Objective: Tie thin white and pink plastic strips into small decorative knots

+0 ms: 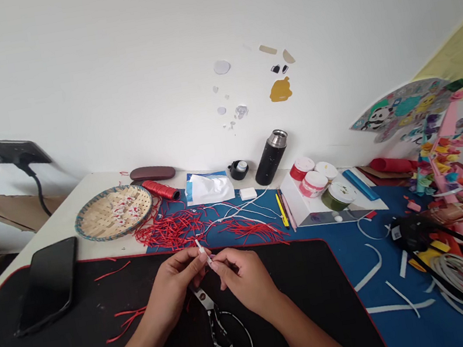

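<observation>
We have both hands close together over the black mat (314, 296), fingers curled in. Our left hand (174, 281) pinches a small white strip (202, 249) between thumb and forefinger, its tip poking up above them. Our right hand (247, 280) pinches the strip's lower end with thumb and forefinger, almost touching the left; the exact grip there is partly hidden by our fingers.

Just below our hands lie the scissors (207, 303), handles toward us and blades partly hidden. Some red cords (127, 321) lie beside our left forearm. Farther left, the black phone (49, 281) rests over the mat's far edge, with a stretch of mat between it and our arm. To the right, more bare mat runs from our right forearm to the red-trimmed edge, and past that white strips (400, 307) lie on the blue surface (339, 262).

Ahead, beyond the mat's far edge, a heap of red cords (170, 231) sits nearest our fingers, with the woven basket (86, 234) to its left.
</observation>
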Available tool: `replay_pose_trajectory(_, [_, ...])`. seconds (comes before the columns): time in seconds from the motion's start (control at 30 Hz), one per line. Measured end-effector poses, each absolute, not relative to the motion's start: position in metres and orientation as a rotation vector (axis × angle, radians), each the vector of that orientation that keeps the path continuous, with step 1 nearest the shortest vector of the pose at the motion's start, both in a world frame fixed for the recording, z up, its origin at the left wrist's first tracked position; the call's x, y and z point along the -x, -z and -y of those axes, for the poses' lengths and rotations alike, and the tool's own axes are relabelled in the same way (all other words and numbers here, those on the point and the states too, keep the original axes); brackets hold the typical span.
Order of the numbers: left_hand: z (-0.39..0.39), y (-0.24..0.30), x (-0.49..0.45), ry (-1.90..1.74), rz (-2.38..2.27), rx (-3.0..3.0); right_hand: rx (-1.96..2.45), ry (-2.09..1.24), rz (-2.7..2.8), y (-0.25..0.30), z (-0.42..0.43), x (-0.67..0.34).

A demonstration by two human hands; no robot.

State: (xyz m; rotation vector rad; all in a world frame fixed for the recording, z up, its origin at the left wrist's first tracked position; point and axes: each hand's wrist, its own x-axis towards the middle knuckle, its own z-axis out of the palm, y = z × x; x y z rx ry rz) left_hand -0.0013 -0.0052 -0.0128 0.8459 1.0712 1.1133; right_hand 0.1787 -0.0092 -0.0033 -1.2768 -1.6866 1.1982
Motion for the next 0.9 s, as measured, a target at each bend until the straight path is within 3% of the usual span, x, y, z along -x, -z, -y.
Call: replay_pose_trajectory(0.9, [0.0006,0.0070,0.0025,-1.157,-0.993,-0.717,1.210,-1.230,1.580,0.0086,0.0081,-0.1796])
